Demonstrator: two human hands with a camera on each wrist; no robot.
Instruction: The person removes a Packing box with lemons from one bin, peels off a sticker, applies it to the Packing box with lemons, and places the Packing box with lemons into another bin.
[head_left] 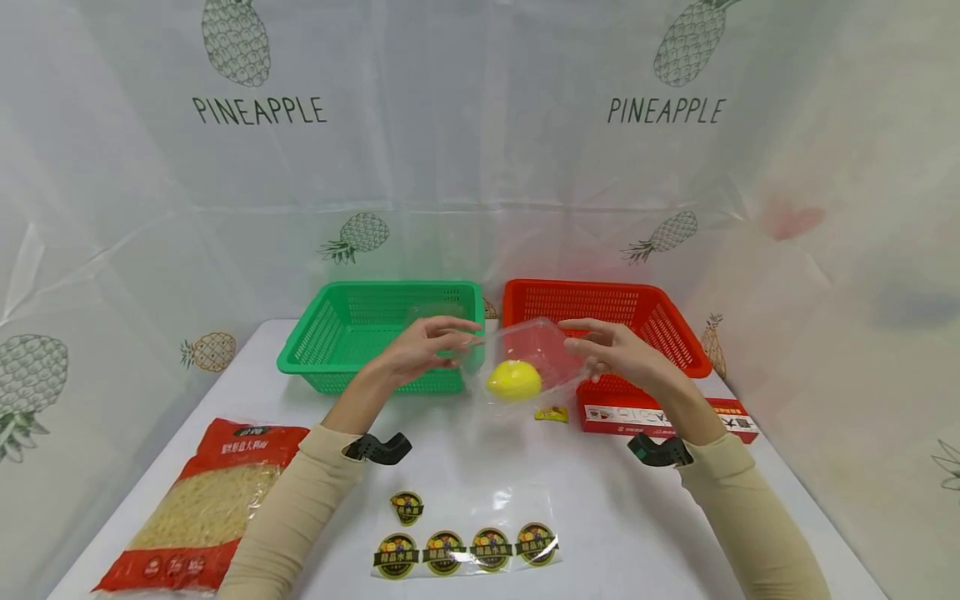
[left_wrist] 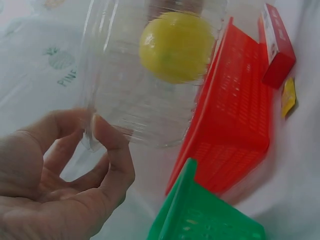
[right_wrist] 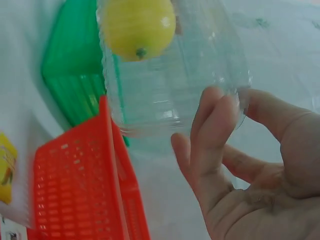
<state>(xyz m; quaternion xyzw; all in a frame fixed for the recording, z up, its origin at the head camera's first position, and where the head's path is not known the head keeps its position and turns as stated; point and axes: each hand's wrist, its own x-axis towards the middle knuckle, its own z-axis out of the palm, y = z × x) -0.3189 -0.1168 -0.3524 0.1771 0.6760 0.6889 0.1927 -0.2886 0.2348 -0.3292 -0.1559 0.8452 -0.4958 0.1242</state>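
Note:
A clear plastic box (head_left: pixel 551 354) with a yellow lemon (head_left: pixel 514 380) inside is held up over the table, in front of the two baskets. My left hand (head_left: pixel 427 348) pinches its left rim between thumb and fingers, as the left wrist view shows at the box's edge (left_wrist: pixel 107 90). On the opposite side my right hand (head_left: pixel 618 354) pinches the other rim; the right wrist view shows thumb and fingertips meeting at that corner. The lemon (right_wrist: pixel 140 27) lies against the box's wall, seen through the clear plastic.
Behind stand a green basket (head_left: pixel 315 367) and a red basket (head_left: pixel 678 350). A red box (head_left: pixel 720 412) lies before the red one, near a small yellow packet (head_left: pixel 552 414). A pasta bag (head_left: pixel 202 492) lies left; a sheet of round stickers (head_left: pixel 491 546) lies in front.

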